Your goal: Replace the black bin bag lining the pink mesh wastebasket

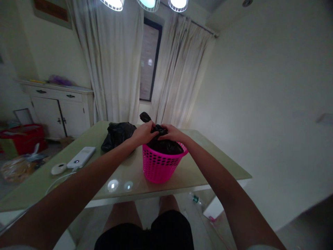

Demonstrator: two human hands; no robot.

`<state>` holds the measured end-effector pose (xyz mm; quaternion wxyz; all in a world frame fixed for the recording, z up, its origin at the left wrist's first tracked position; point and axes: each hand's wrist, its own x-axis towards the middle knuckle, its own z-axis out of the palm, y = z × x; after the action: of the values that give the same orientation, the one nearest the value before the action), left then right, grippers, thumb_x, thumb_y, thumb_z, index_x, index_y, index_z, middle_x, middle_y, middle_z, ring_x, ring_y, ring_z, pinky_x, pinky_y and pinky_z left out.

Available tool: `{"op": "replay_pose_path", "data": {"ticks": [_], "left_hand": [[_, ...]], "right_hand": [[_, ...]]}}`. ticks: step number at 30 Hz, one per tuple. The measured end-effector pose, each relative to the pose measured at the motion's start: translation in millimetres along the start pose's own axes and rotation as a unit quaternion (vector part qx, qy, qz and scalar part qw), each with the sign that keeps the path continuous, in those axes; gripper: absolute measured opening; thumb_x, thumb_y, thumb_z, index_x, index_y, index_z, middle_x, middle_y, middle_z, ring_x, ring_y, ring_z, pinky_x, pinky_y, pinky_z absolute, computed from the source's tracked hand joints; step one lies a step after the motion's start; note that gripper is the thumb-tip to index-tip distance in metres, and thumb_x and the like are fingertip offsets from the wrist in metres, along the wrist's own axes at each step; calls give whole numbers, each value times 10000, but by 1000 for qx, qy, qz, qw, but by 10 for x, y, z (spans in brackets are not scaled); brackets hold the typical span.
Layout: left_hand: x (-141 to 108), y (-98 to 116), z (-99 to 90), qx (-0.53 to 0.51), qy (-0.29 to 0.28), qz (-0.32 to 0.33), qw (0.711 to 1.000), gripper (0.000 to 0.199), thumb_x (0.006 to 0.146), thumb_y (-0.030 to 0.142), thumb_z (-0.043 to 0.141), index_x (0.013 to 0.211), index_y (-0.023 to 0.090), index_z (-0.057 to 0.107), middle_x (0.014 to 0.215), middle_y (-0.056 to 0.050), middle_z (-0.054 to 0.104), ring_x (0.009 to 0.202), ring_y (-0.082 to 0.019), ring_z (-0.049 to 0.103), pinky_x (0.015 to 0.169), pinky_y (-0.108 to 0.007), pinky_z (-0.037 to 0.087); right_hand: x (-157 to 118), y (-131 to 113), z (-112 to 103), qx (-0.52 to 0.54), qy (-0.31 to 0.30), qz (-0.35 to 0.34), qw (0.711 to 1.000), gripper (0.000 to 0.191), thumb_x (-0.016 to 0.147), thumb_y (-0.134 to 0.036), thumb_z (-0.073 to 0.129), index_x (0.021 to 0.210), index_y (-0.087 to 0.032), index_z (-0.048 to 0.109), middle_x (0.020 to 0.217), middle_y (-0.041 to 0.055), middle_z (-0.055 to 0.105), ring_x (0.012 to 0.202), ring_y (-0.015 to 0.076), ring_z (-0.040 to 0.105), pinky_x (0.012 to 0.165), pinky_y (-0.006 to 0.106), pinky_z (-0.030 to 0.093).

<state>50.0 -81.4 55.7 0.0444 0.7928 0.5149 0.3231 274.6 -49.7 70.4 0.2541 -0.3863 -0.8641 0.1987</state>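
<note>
A pink plastic basket [162, 166] with a perforated wall stands near the front edge of the table. Inside it sits a black plastic bag [169, 147], its gathered top rising above the rim. My left hand [144, 133] pinches the bag's bunched neck from the left, and a black twisted end sticks up beyond the fingers. From the right, my right hand [171, 133] grips the same gathered plastic, thumb and fingers curled on it. The bag's lower part is hidden by the basket.
Left of the basket, another black plastic bag [118, 134] lies crumpled on the green-topped table [208, 149]. A white power bank [81, 157] with a cable and a small round white device [59, 168] rest further left. A plastic bottle [195, 198] lies on the floor.
</note>
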Motion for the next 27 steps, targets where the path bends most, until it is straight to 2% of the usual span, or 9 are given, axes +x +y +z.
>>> {"op": "replay_pose_path", "data": {"ticks": [3, 5, 7, 10, 15, 18, 22, 25, 27], "left_hand": [[8, -3, 7, 26, -45, 2, 999, 302, 965, 296, 765, 1253, 219, 722, 1049, -74, 830, 988, -285, 774, 788, -346, 510], [21, 1, 14, 27, -40, 5, 999, 255, 955, 248, 742, 1208, 220, 763, 1000, -61, 826, 939, -266, 770, 768, -333, 497], [42, 7, 33, 10, -20, 12, 1000, 249, 946, 219, 727, 1185, 207, 795, 980, -59, 820, 905, -246, 760, 766, -323, 496], [72, 4, 74, -31, -8, 41, 999, 240, 937, 185, 711, 1145, 185, 829, 956, -57, 811, 868, -225, 739, 784, -317, 513], [71, -101, 87, -63, 0, 71, 996, 218, 897, 171, 744, 1083, 188, 856, 974, -63, 806, 873, -220, 725, 819, -322, 548], [61, -194, 37, -39, -12, 76, 996, 235, 876, 170, 757, 1082, 192, 868, 957, -69, 799, 864, -230, 718, 824, -334, 547], [59, -213, -9, -32, -41, 87, 995, 219, 913, 228, 718, 1067, 200, 870, 912, -69, 794, 831, -232, 711, 807, -340, 542], [57, -116, 17, -39, -49, 113, 992, 296, 1012, 404, 663, 1005, 182, 859, 942, -99, 805, 872, -246, 726, 819, -348, 546], [55, -41, 44, -27, -39, 110, 993, 386, 1004, 524, 695, 1018, 171, 851, 1010, -123, 815, 936, -273, 742, 829, -357, 551]], "right_hand": [[-106, 17, -44, 125, -37, 23, 991, 537, 839, -402, 929, 1289, -215, 702, 1258, 81, 776, 1108, 243, 733, 967, 380, 600], [-169, 31, -78, 148, -12, 45, 988, 509, 881, -374, 890, 1313, -234, 659, 1274, 94, 764, 1093, 232, 741, 919, 371, 623], [-208, 42, -98, 117, 16, 42, 992, 561, 850, -284, 893, 1345, -250, 631, 1270, 83, 752, 1034, 213, 738, 861, 347, 620], [-217, 37, -95, 25, 9, 0, 1000, 576, 823, -185, 879, 1358, -261, 678, 1170, 35, 760, 896, 168, 701, 806, 302, 568], [-199, 14, -104, -77, -15, 7, 997, 198, 902, -270, 869, 1072, -181, 821, 784, -30, 702, 724, 141, 606, 705, 261, 413], [-235, 29, -167, -128, 2, 25, 991, 169, 917, -303, 876, 864, -164, 796, 709, -26, 668, 700, 141, 575, 691, 275, 350], [-289, 38, -219, -126, 38, 26, 991, 198, 950, -312, 842, 828, -172, 774, 714, -22, 662, 717, 146, 569, 704, 279, 344], [-274, 3, -173, -108, 66, 32, 991, 208, 924, -320, 859, 834, -172, 743, 730, -23, 659, 722, 148, 574, 703, 281, 357], [-247, -26, -130, -86, 75, 28, 993, 221, 894, -329, 878, 860, -177, 722, 755, -22, 670, 731, 151, 584, 713, 280, 383]]}}
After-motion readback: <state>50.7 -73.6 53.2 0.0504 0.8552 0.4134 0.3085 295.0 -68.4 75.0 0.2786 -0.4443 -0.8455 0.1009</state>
